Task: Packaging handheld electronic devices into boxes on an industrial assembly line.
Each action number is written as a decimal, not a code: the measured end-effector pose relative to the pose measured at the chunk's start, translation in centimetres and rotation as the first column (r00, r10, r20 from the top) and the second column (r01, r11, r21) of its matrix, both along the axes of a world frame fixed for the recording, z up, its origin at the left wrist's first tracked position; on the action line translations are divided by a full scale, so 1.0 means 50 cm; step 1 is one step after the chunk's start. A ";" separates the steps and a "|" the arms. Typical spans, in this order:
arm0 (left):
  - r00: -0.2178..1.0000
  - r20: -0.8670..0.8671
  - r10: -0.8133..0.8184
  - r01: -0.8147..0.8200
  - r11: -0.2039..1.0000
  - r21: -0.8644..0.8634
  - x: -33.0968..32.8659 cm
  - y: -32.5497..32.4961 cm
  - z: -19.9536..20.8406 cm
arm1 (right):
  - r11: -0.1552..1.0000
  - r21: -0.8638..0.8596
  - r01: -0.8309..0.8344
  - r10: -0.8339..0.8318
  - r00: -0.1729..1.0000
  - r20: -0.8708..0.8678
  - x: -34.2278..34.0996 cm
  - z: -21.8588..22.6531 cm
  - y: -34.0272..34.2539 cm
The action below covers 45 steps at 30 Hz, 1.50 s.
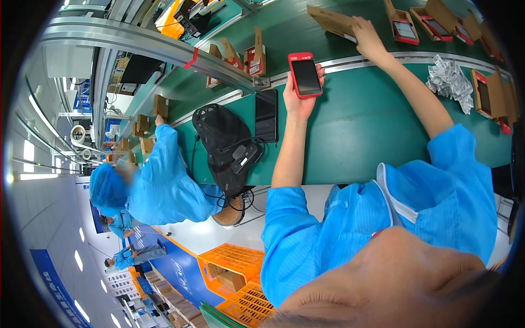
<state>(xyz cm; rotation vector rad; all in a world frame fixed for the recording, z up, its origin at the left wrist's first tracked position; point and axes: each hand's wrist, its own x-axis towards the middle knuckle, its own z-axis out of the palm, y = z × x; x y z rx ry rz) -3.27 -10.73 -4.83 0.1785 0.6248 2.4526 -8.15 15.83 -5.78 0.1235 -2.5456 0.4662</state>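
A red phone-like handheld device (306, 76) with a dark screen lies face up in my left hand (299, 103), fingers curled round its edges. My right hand (367, 38) reaches over the far side, its fingers closed on the edge of a brown cardboard box (332, 23), which sits tilted on the green conveyor; its inside is hidden. Left of my left forearm, a black flat tablet-like device (266, 116) lies on the green table. Beside that is a black mesh bag (219, 136) with a cable and a small dark device on it.
Several open boxes with red devices (404, 30) line the conveyor at the far right. Crumpled silvery-white strips (450, 82) lie near another open box (483, 93). A metal frame post (219, 68) stands left. A co-worker in blue (169, 175) works there; orange crates (232, 262) are below.
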 end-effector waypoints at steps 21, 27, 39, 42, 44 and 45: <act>0.963 0.046 0.265 -0.264 0.964 -0.023 0.005 0.077 0.057 | 0.690 -0.600 -0.406 0.390 0.906 -0.164 0.217 0.104 -0.128; 0.912 0.062 0.406 -0.391 0.904 -0.175 0.001 0.117 0.044 | 0.741 -0.502 -0.445 0.390 0.895 -0.218 0.200 0.106 -0.135; 0.774 -0.108 0.624 -0.576 0.623 -0.530 0.004 0.158 0.067 | 0.888 -0.145 -0.436 0.380 0.874 -0.303 0.193 0.088 -0.126; 0.754 -0.211 0.622 -0.608 0.540 -0.582 0.007 0.168 0.068 | 0.787 -0.446 -0.427 0.385 0.904 -0.186 0.192 0.077 -0.121; 0.744 -0.227 0.629 -0.633 0.552 -0.543 0.007 0.169 0.062 | 0.711 -0.572 -0.409 0.424 0.898 -0.116 0.191 0.078 -0.126; 0.734 -0.243 0.634 -0.654 0.564 -0.504 0.007 0.168 0.060 | 0.753 -0.495 -0.434 0.386 0.900 -0.202 0.194 0.077 -0.131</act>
